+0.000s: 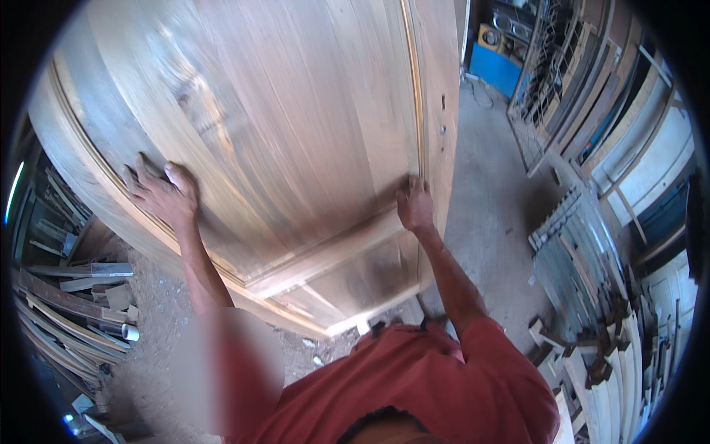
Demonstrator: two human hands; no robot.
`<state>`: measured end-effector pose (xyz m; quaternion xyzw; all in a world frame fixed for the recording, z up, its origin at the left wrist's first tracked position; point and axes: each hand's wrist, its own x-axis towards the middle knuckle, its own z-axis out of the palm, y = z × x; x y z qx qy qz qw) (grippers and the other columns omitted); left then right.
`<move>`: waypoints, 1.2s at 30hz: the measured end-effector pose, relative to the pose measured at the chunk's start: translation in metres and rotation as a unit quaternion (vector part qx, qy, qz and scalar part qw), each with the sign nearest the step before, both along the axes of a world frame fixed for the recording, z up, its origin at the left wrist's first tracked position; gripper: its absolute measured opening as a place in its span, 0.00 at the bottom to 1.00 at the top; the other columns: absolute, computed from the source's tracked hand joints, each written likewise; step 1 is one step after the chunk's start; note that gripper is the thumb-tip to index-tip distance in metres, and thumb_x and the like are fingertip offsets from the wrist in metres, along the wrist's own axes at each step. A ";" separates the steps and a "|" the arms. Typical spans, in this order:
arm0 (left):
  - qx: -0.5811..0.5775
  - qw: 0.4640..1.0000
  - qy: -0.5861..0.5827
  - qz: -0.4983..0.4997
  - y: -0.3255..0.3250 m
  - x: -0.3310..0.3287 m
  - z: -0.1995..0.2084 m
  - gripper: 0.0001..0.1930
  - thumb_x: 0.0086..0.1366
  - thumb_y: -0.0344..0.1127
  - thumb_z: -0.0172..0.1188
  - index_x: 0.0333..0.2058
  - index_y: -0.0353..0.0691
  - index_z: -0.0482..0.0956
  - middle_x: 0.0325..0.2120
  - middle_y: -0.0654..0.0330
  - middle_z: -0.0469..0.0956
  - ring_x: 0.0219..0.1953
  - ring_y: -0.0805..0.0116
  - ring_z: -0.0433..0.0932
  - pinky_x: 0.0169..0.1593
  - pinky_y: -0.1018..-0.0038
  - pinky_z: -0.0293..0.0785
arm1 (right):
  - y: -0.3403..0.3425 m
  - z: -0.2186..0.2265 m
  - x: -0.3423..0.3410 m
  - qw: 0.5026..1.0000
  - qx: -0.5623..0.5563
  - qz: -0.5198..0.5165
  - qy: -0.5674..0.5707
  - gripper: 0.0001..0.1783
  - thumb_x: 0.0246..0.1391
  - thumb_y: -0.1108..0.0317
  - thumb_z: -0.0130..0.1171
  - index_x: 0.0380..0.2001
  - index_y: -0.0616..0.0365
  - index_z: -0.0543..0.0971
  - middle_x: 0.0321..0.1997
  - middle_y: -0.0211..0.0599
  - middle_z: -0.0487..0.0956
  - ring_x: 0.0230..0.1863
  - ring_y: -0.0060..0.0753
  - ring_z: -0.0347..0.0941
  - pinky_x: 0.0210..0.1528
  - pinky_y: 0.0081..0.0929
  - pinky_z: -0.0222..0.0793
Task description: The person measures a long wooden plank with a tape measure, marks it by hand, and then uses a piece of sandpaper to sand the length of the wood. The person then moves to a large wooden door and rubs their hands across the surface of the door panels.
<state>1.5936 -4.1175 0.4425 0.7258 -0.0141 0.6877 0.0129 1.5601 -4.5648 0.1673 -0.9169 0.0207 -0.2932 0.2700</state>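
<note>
A large wooden panel door (296, 126) stands in front of me, with bare grain and raised moulding around its panels. My left hand (164, 194) rests on the upper panel beside the left moulding, fingers spread and nothing in them. At the opposite side, my right hand (416, 207) presses its curled fingers at the lower end of the right moulding (416, 81). Whatever those fingers may hold is hidden. A keyhole (443, 101) and a small round hole (443, 129) show in the door's right edge strip. Below the cross rail (325, 251) is a smaller lower panel.
Stacked timber offcuts (70, 318) lie at the left, with a white cup-like piece (130, 332) beside them. Boards and frames (592, 96) lean along the right wall. More wood pieces (610, 370) stand at the lower right. A blue box (495, 70) sits at the back.
</note>
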 end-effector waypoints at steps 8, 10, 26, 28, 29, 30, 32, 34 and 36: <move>-0.025 1.000 0.013 0.010 -0.004 -0.016 -0.011 0.33 0.64 0.42 0.53 0.67 0.36 0.63 0.66 0.33 0.59 0.67 0.31 0.58 0.68 0.38 0.53 | -0.010 0.027 0.000 0.992 0.116 0.011 0.038 0.21 0.57 0.65 0.61 0.49 0.67 0.71 0.42 0.56 0.77 0.48 0.62 0.73 0.51 0.52 0.71; -0.028 0.999 0.024 0.005 -0.004 -0.015 -0.009 0.33 0.63 0.42 0.53 0.66 0.35 0.64 0.66 0.32 0.59 0.65 0.31 0.59 0.68 0.39 0.54 | -0.015 0.048 0.010 0.991 0.060 0.040 -0.114 0.15 0.56 0.70 0.62 0.43 0.65 0.72 0.35 0.50 0.76 0.42 0.56 0.74 0.46 0.51 0.70; -0.063 0.998 0.028 -0.003 -0.010 -0.013 -0.008 0.35 0.59 0.44 0.57 0.65 0.37 0.66 0.63 0.30 0.60 0.65 0.28 0.58 0.68 0.39 0.54 | -0.006 0.118 0.036 0.971 0.198 0.034 -0.132 0.10 0.53 0.72 0.65 0.34 0.62 0.72 0.29 0.42 0.76 0.31 0.42 0.74 0.39 0.42 0.72; -0.065 0.997 0.034 -0.014 -0.010 -0.015 -0.009 0.35 0.58 0.45 0.57 0.64 0.36 0.66 0.63 0.29 0.60 0.65 0.27 0.58 0.68 0.39 0.54 | -0.011 0.113 0.035 0.977 0.160 0.034 -0.138 0.10 0.53 0.72 0.65 0.35 0.63 0.74 0.30 0.43 0.77 0.31 0.41 0.75 0.40 0.41 0.72; -0.067 0.997 0.035 -0.011 -0.011 -0.015 -0.010 0.35 0.58 0.45 0.57 0.64 0.36 0.66 0.63 0.29 0.60 0.65 0.27 0.58 0.68 0.39 0.54 | -0.013 0.110 0.035 0.981 0.125 0.031 -0.143 0.11 0.53 0.72 0.65 0.37 0.63 0.75 0.30 0.43 0.77 0.31 0.41 0.75 0.40 0.41 0.72; -0.063 0.997 0.032 -0.016 -0.010 -0.016 -0.010 0.35 0.58 0.44 0.57 0.64 0.36 0.67 0.63 0.29 0.60 0.65 0.28 0.58 0.68 0.39 0.54 | -0.012 0.108 0.033 0.982 0.125 0.034 -0.140 0.11 0.53 0.72 0.65 0.37 0.63 0.75 0.30 0.43 0.77 0.31 0.41 0.75 0.40 0.41 0.72; -0.051 0.998 0.035 -0.022 -0.009 -0.018 -0.011 0.35 0.59 0.44 0.57 0.64 0.36 0.67 0.64 0.29 0.59 0.66 0.27 0.57 0.69 0.39 0.53 | -0.012 0.100 0.027 0.969 0.198 0.065 -0.131 0.13 0.54 0.71 0.64 0.41 0.65 0.77 0.33 0.46 0.80 0.34 0.42 0.77 0.43 0.38 0.74; -0.048 0.997 0.057 -0.018 -0.007 -0.024 -0.014 0.35 0.60 0.44 0.57 0.65 0.36 0.66 0.64 0.30 0.59 0.66 0.27 0.57 0.69 0.39 0.53 | -0.009 0.086 0.011 0.971 0.206 0.089 -0.082 0.14 0.55 0.70 0.64 0.44 0.64 0.78 0.35 0.46 0.81 0.36 0.43 0.79 0.45 0.37 0.75; -0.048 0.995 0.090 -0.021 -0.004 -0.031 -0.020 0.37 0.62 0.44 0.56 0.68 0.36 0.63 0.67 0.31 0.57 0.68 0.26 0.55 0.70 0.40 0.51 | -0.011 0.063 -0.009 0.970 0.215 0.109 -0.026 0.16 0.55 0.70 0.64 0.46 0.64 0.79 0.37 0.47 0.82 0.38 0.43 0.80 0.47 0.36 0.76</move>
